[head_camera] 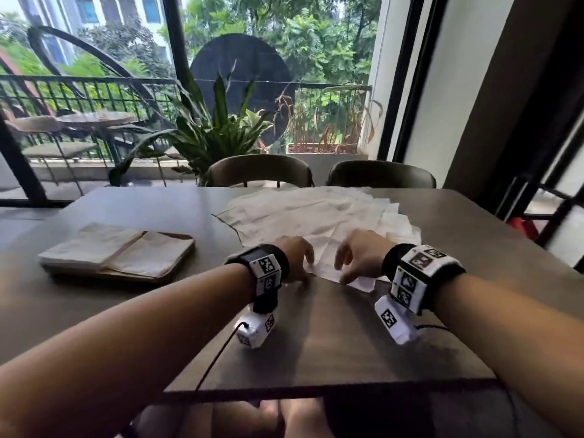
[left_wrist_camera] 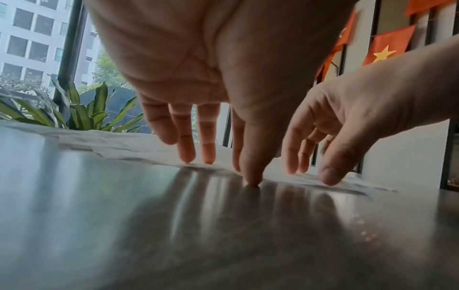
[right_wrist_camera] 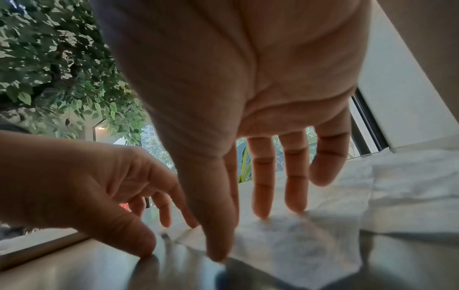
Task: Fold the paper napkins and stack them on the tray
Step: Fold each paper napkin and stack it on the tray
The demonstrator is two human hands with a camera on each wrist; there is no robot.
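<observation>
My left hand [head_camera: 295, 259] – fingers straight, tips on napkin [head_camera: 319, 263] | right hand [head_camera: 358, 256] – same | folded napkins [head_camera: 104, 248] on tray [head_camera: 164, 273], left on bench [head_camera: 347, 343]

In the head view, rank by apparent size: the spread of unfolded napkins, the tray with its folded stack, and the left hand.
1. Spread of unfolded napkins, largest.
2. Tray with its folded stack, clearly smaller.
3. Left hand, smallest, though nearer the camera.

Both hands [left_wrist_camera: 211, 82] press napkin [left_wrist_camera: 139, 146]
</observation>
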